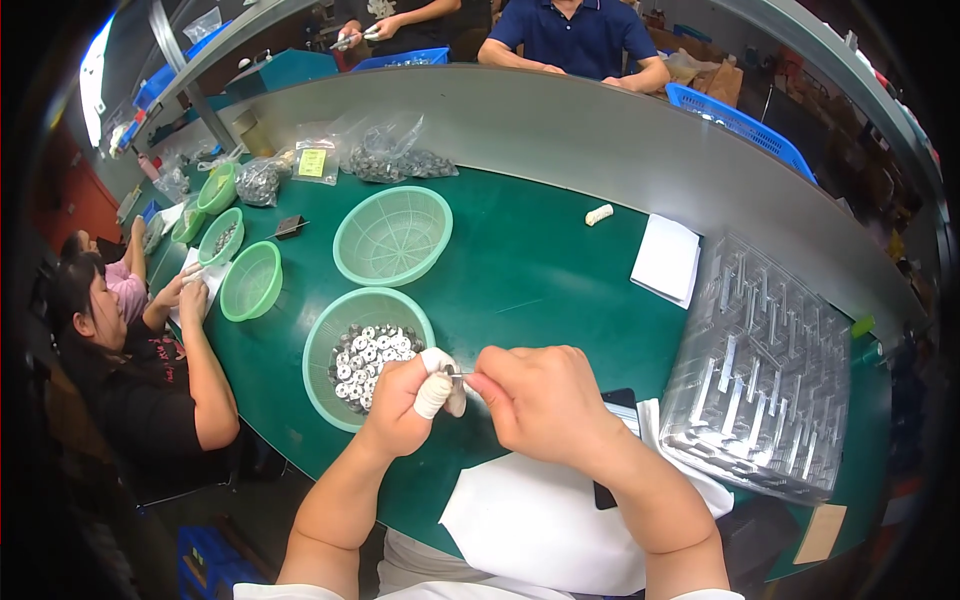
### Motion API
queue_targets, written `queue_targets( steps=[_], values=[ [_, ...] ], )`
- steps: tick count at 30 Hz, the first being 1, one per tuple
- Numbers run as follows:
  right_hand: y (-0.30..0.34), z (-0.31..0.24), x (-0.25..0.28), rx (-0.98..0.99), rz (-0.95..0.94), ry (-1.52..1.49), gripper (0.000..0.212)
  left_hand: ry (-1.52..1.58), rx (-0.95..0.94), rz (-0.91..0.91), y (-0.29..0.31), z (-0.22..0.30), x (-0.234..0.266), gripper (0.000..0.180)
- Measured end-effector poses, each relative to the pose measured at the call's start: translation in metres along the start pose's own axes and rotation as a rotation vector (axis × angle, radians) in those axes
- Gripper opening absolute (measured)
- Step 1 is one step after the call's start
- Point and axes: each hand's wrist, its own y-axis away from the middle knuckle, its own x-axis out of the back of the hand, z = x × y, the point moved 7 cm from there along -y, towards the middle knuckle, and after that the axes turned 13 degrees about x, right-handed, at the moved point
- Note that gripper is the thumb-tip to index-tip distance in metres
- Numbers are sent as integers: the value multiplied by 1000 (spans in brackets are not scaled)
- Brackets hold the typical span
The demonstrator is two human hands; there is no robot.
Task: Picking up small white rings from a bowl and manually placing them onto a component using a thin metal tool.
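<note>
Over the table's near edge, my left hand [400, 405] is closed, with white wraps on its fingers, and pinches a small metal part [456, 376]. My right hand [545, 400] meets it from the right, thumb and forefinger pressed together on something thin at that part; its kind is too small to tell. Just beyond my left hand stands a light green mesh basket [318, 375] holding many small round white and dark parts [372, 358]. Below my hands lies a white sheet [545, 525], partly covered by my right forearm.
A second green basket [393, 237] stands farther back. At right are stacked clear plastic trays [755, 370], white paper [667, 262] and a dark phone-like slab [604, 495]. Bags of parts [385, 155] line the grey partition [560, 130]. A co-worker [130, 380] sits at left; others work across.
</note>
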Motion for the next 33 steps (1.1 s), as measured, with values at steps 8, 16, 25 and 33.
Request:
queue_targets(
  steps=[8, 16, 25, 33],
  values=[
    [1, 1, -1, 26, 65, -20, 16, 150, 124, -128, 1, -15, -9, 52],
    [-3, -13, 12, 42, 14, 237, 15, 809, 514, -400, 1, -26, -23, 66],
    [-8, -34, 14, 144, 0, 330, 14, 969, 560, -492, 4, -31, -32, 56],
    [-9, -33, 11, 224, 128, 174, 12, 1072, 594, -540, 9, -36, -40, 54]
  ],
)
